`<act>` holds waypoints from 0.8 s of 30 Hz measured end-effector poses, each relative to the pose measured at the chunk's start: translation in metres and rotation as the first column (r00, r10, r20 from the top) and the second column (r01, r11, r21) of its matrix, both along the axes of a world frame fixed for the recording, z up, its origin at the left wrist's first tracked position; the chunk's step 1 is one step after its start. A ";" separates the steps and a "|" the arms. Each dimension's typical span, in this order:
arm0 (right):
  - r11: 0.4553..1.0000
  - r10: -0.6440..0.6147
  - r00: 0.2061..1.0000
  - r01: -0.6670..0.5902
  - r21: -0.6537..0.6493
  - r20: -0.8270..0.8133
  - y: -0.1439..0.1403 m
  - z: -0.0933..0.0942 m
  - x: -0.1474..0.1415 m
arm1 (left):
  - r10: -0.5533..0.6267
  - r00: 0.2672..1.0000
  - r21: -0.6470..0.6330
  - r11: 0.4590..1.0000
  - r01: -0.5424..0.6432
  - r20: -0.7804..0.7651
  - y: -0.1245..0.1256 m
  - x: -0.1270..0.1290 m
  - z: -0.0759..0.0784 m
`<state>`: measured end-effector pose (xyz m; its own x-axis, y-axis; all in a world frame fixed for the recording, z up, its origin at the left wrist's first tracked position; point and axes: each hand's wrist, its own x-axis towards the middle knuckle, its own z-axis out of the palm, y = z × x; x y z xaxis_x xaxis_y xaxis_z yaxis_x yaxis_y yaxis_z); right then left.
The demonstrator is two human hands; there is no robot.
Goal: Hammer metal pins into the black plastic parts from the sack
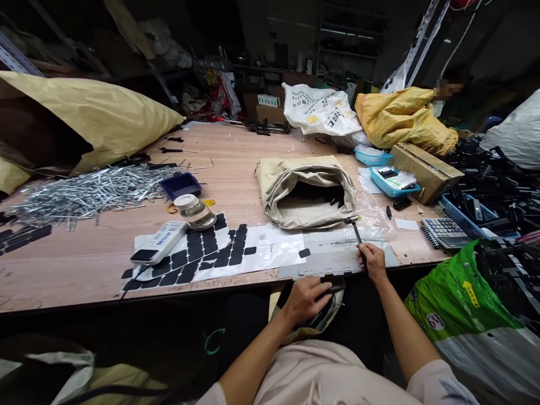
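My right hand [371, 260] grips a small hammer [356, 229] by its dark handle, the head raised over the grey board [333, 250] at the table's front edge. Over an open sack [276, 306] in my lap, my left hand [307, 298] has its fingers closed on a black plastic piece [337, 283]. Dark contents inside that sack are mostly covered by the hand. A beige sack [270, 180] lies on the table beyond the board, its mouth facing me, with a few black pieces inside.
Left on the table are a pile of metal rods [93, 194], a blue tray [180, 184], a jar [194, 212], a white device [162, 243] and black stickers [198, 253]. To the right stand a calculator [445, 232], a carton [426, 171] and a green bag [451, 298].
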<state>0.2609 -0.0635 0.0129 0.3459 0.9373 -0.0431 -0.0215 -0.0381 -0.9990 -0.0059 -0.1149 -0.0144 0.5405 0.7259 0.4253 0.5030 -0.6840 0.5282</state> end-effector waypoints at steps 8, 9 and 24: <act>1.000 -0.006 1.000 0.006 0.019 -0.016 -0.001 0.000 -0.003 | -0.142 0.975 -0.377 0.924 0.068 -0.173 -0.022 -0.005 0.007; 1.000 -0.007 1.000 0.007 0.017 -0.012 -0.001 0.000 -0.003 | -0.174 0.981 -0.336 0.932 0.134 -0.090 -0.012 0.003 0.022; 1.000 -0.017 1.000 0.017 -0.004 -0.002 0.000 -0.002 -0.007 | 0.485 0.849 -0.236 0.818 -0.526 -0.211 0.287 0.127 0.068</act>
<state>0.2535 -0.0640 0.0107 0.3621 0.9309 -0.0477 -0.0247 -0.0416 -0.9988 0.1209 0.1717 0.0540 0.1021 0.9877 0.1183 0.8173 -0.1511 0.5561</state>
